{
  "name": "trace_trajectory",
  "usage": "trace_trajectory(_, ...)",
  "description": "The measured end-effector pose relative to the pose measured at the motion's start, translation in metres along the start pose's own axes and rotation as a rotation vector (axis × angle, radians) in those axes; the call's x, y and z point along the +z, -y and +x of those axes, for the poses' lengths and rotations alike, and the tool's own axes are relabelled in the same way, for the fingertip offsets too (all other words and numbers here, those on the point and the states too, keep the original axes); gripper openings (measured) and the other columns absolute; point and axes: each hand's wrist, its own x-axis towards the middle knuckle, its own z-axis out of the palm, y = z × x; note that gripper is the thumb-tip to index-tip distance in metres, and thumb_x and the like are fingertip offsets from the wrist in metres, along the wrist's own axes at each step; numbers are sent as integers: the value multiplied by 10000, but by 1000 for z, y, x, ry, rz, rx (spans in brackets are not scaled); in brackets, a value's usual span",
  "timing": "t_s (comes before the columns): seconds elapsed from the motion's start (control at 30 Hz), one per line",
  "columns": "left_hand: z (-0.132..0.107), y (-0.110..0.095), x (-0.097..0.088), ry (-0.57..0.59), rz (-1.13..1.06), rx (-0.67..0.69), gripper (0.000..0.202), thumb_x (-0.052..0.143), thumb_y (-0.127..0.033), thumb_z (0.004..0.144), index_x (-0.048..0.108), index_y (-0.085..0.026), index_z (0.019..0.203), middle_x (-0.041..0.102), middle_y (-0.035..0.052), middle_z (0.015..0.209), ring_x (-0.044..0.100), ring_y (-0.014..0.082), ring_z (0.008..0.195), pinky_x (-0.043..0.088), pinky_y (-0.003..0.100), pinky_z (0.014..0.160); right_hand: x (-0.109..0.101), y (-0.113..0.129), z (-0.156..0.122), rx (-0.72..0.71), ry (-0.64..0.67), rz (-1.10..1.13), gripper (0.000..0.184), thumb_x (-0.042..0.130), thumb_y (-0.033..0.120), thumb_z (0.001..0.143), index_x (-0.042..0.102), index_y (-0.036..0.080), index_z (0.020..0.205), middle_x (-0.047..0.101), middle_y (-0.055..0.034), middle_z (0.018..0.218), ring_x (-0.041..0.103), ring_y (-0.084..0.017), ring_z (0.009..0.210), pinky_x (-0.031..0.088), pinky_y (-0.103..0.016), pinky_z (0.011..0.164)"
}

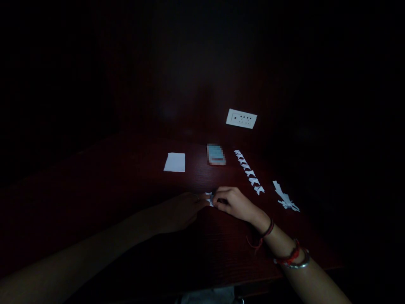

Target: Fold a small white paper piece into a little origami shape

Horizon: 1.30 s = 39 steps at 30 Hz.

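Note:
A small folded piece of white paper lies on the dark red table between my two hands. From the left, my left hand reaches to it in shadow, its fingertips closed on the paper's near-left side. My right hand is curled, with thumb and fingers pinching the paper's right side. Fingers partly cover the piece, so its full shape is hidden. To the right runs a row of several small folded paper pieces. Farther right is a loose pile of narrow paper strips.
A stack or sheet of square white paper lies beyond my left hand. A blurred pale-blue rectangular object sits at the middle back. A white socket panel is on the wall behind. The table's front edge is near me; the surroundings are very dark.

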Motion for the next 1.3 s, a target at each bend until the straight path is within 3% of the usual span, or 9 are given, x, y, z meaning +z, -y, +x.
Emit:
trace_trajectory(0.3,0,1,2,6,6,-25,524,373,-69,748,241,-190,1240,388,54,1227,435,171,1027,343,312,864,-3,2,-3,-60,63,-205,151,430,154,781,570,161,840,558,-36,816,515,-110,740,373,-216,697)
trace_trajectory(0.57,-1,20,29,-67,58,-13,503,364,-47,745,312,-209,1219,353,36,1254,400,177,1064,327,322,884,-6,4,-3,-84,89,-187,226,400,127,794,581,186,917,571,-32,917,529,-109,816,382,-210,718)
trace_trajectory(0.77,1,14,22,-64,27,-25,518,344,-30,746,304,-226,1224,349,9,1258,425,170,1032,344,302,864,-10,3,-3,-57,74,-105,197,432,125,769,591,165,879,584,-25,875,533,-104,780,390,-212,724)
trace_trajectory(0.93,-1,16,27,-89,-3,-33,506,344,-40,756,306,-233,1223,344,12,1260,395,175,1065,320,312,883,-8,1,-2,-13,47,-86,227,414,124,779,583,172,922,577,-27,850,531,-100,744,387,-210,707)
trace_trajectory(1.3,3,20,31,-73,-59,-32,474,332,-53,762,332,-223,1204,373,24,1238,397,163,1071,314,315,896,-8,1,-4,-30,113,-283,249,390,163,796,557,207,976,544,-20,871,511,-97,742,371,-209,680)
